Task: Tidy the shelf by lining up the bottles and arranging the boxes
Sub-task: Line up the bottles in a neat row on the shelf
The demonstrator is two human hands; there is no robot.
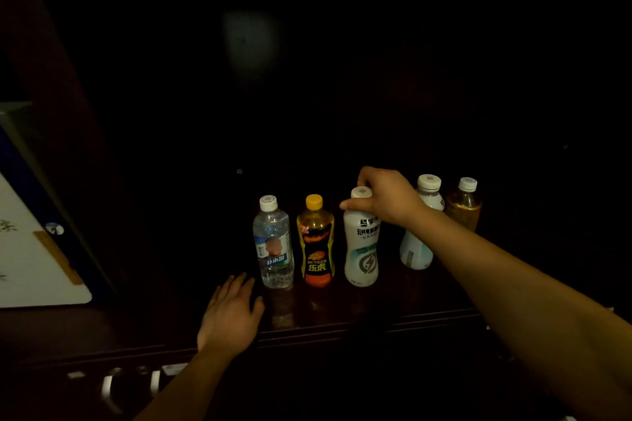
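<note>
5 bottles (273, 246) stood on a dark shelf (342, 314). R hand (386, 196) gripped the 3rd bottle (361, 249) by its neck; L hand (229, 314) lay flat nearby, fingers straight, holding nothing.

On the shelf (342, 313), three bottles (316, 239) stand abreast; two others (415, 249) stand behind, rightward.

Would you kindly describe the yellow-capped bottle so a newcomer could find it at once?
Five bottles stand on the dark shelf. The yellow-capped bottle is second from the left, between the clear water bottle and the white bottle the right hand grips. Only it has a yellow cap and a black-and-orange label.
</note>
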